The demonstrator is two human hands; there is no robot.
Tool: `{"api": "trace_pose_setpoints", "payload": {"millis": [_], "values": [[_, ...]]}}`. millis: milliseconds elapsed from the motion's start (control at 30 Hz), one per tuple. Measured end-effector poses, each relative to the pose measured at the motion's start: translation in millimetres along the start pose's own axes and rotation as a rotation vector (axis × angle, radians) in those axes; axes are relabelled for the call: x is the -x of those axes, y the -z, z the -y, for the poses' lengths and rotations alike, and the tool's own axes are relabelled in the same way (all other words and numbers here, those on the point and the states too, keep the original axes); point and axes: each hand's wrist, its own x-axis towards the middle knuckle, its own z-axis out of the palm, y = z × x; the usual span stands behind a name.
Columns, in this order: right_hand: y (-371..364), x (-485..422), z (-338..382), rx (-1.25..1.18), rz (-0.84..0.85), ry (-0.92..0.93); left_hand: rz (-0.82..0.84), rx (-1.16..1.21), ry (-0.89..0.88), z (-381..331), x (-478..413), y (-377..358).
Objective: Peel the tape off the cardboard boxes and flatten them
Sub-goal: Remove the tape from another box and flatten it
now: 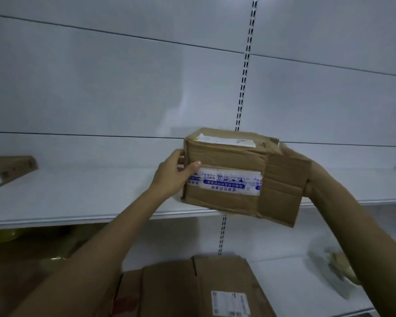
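Left hand (172,173) grips the left end of the cardboard box (224,161). Its thumb (193,167) lies on the front face and the other fingers are curled behind the edge. Only a small part of the right hand (309,186) shows at the right end, because an open flap (284,188) hides it. I cannot tell if it holds the box or only supports it.

The biggest thing in view is the white shelf (78,195) with its back panel (124,76). The box is held up in front of this shelf, near its front edge, and I cannot tell if the bottom touches it. On the lower level lies flattened cardboard (181,287), so part of the task seems done. Another brown box (9,168) lies far to the left on the shelf, well apart from the hands.

On the held box the right side is already open, but the body keeps its full shape. A strip of printed tape (226,181) with blue text crosses the front face and is not yet peeled. A white label (224,140) sits on the top face.

I judge the step in hand is to take this box for peeling. The next move calls for one hand to hold the box firmly while the other hand finds a free end of the tape, probably beside the thumb, and pulls it along the face.
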Motion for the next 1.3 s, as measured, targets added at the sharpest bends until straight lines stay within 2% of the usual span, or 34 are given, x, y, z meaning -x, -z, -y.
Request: {"api": "trace_pose_setpoints", "payload": {"millis": [100,167,233,300,333,400,467,567,667,733,800,833,900,933,1000,1100,1200,1300], "values": [[25.4,8.7,24.4,-0.080,0.081,0.028,-0.095,-0.141,-0.027,-1.9,-0.6,-22.0],[36.2,17.7,36.2,0.232,-0.004,0.102,-0.143,-0.185,-0.034,-5.6,-0.6,-32.0],[40.6,18.2,27.2,0.539,-0.317,0.321,-0.192,-0.204,-0.020,-8.0,1.0,-40.2],[31.9,18.0,0.6,0.613,-0.633,0.671,-0.242,-0.205,-0.019,-11.8,5.6,-50.9],[20.6,19.1,-14.5,0.715,-0.709,0.820,-0.261,-0.190,-0.039,-14.8,9.8,-58.5],[-1.7,16.1,-40.3,1.052,-0.663,0.961,-0.275,-0.171,-0.131,-19.2,21.3,-76.1],[-16.1,7.2,-52.8,1.213,-0.544,0.961,-0.246,-0.203,-0.234,-16.2,33.0,-91.4],[-28.0,-4.8,-39.8,1.111,-0.437,0.981,-0.174,-0.209,-0.268,-4.6,35.5,-99.2],[-33.0,-19.3,-22.9,1.027,-0.241,0.974,-0.157,-0.157,-0.315,0.2,31.9,-95.3],[-29.9,-27.1,-19.6,0.945,-0.200,0.955,-0.214,-0.099,-0.237,6.8,31.5,-89.3],[-22.0,-34.9,-21.5,0.897,-0.236,0.980,-0.259,-0.073,-0.109,14.3,31.7,-80.8],[-18.1,-38.0,-23.0,0.896,-0.246,0.992,-0.269,-0.104,-0.075,17.3,31.5,-76.6],[-15.6,-43.0,-25.6,0.896,-0.238,0.977,-0.257,-0.371,-0.125,24.3,30.2,-71.4],[-16.2,-45.1,-26.9,0.895,-0.228,0.964,-0.209,-0.524,-0.210,27.2,29.4,-69.1],[-18.3,-47.8,-27.9,0.894,-0.218,0.944,0.009,-0.605,-0.338,30.7,24.4,-64.0],[-20.4,-43.9,-24.1,0.905,-0.190,0.928,0.354,-0.532,-0.272,23.0,7.2,-60.5],[-15.3,-38.2,-20.3,0.918,-0.149,0.900,0.561,-0.332,-0.116,0.4,-12.9,-65.4],[-11.2,-33.7,-16.8,0.898,-0.126,0.850,0.761,-0.181,-0.093,-15.4,-27.1,-69.9]]}}
